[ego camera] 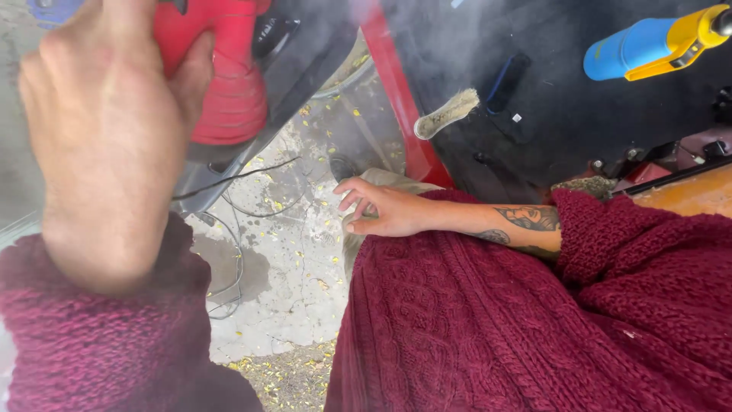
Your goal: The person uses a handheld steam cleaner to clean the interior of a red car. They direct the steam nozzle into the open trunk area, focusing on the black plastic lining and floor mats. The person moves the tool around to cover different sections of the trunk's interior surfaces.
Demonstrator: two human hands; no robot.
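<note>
Red power tool (229,76) sits top left, your left hand (107,137) wrapped around its body, grip closed on it, above the dusty concrete floor (290,290). Your right hand (381,210) rests loose and half-open on your knee, holding nothing, maroon knit sleeve (648,259) pushed up the forearm. Brush (446,113) and blue-yellow bottle (656,42) lie well apart on the dark surface beyond.

Two hands (107,130) (381,210); one red tool (229,84); one brush (448,113); one blue bottle (629,49)
</note>
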